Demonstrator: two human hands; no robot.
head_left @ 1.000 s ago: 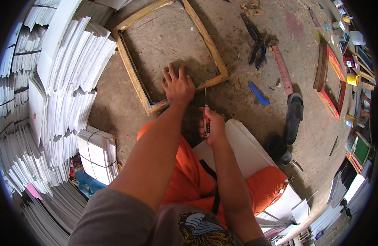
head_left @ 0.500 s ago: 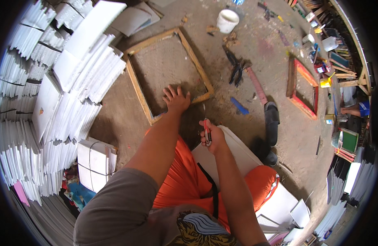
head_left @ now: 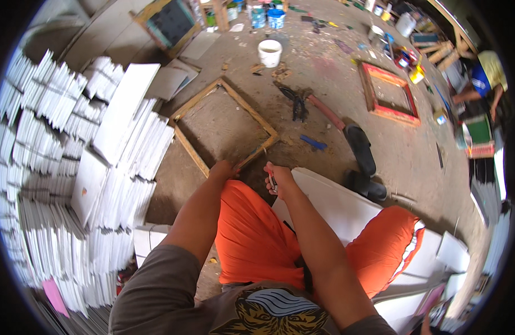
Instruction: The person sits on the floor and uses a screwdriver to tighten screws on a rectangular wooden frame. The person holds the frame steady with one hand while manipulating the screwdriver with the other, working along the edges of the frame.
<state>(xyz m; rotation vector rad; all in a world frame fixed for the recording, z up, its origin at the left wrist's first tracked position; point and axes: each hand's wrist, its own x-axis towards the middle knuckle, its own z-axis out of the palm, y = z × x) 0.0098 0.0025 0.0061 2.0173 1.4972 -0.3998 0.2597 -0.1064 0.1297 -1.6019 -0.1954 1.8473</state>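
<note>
A square wooden frame (head_left: pixel 249 103) lies on the floor in front of my knees. My left hand (head_left: pixel 224 169) is closed on its near rail, close to the near left corner, with the fingers partly hidden. In my right hand (head_left: pixel 279 180) is a red and grey utility knife (head_left: pixel 272 181); its thin tip points up toward the frame's right end of the near rail. Right of the frame lie a blue strip (head_left: pixel 313 142), black-handled pliers (head_left: pixel 296 105) and a hammer (head_left: pixel 327 114) with a pinkish wrapped handle.
Stacks of white boards (head_left: pixel 117 151) rise on the left. White panels (head_left: pixel 330 195) lie under my right arm and leg. Ahead is a white bucket (head_left: pixel 269 53); a red-painted frame (head_left: pixel 391 92) and black sandals (head_left: pixel 359 149) are right. Another person (head_left: pixel 483 81) is at the far right.
My left hand has left its spread position inside the frame and moved toward me onto the near rail. The head view has tilted up, showing more of the far floor.
</note>
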